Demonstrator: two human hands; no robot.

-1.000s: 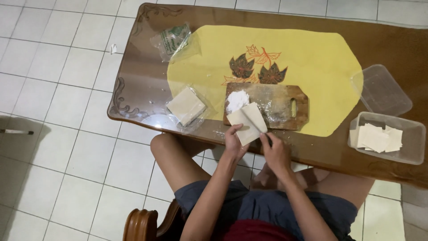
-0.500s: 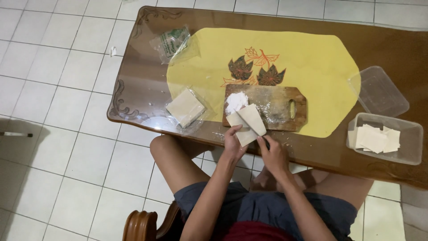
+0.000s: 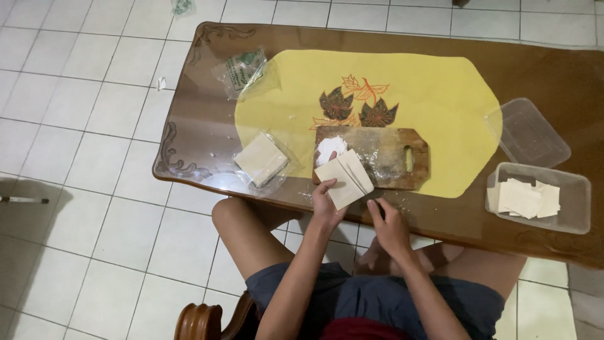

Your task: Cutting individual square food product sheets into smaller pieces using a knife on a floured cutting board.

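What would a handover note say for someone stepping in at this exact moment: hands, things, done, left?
Left hand: holds a few pale square dough sheets, fanned, over the near edge of the wooden cutting board.
Right hand: empty, beside the sheets at the table's near edge.
Flour pile sits on the board.
Done: several sheets lie in the clear container.
Left: wrapped sheet stack on the table.

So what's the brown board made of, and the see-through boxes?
The cutting board looks like bare wood: brown grain, matte, dusted with white powder that may be flour. The two boxes look like clear plastic: the tabletop and the pale sheets show through their cloudy walls.
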